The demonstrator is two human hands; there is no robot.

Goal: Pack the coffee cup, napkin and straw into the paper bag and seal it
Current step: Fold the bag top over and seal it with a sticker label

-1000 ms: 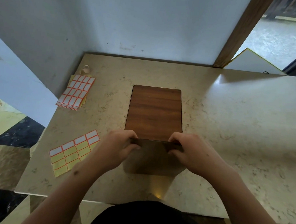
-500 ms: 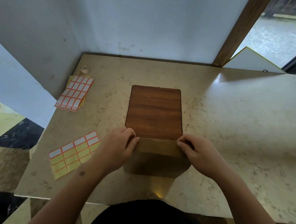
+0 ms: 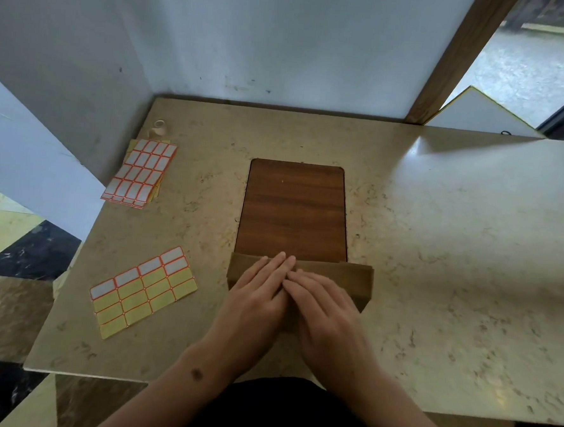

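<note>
A brown paper bag (image 3: 355, 282) lies flat at the near middle of the table, its top folded over just below a dark wooden board (image 3: 294, 210). My left hand (image 3: 255, 297) and my right hand (image 3: 327, 312) lie side by side on the folded flap, fingers straight, pressing it down, fingertips meeting at its middle. The hands cover most of the bag. No cup, napkin or straw is in sight.
A yellow label sheet (image 3: 144, 290) with red-edged stickers lies left of the bag. A stack of white label sheets (image 3: 141, 173) sits at the far left, a small tape roll (image 3: 159, 127) behind it. The marble table (image 3: 453, 256) meets a grey wall at the back.
Both hands pinched the bag's top at its two sides and folded it toward me. Now they have moved to the middle and lie flat, pressing the fold.
</note>
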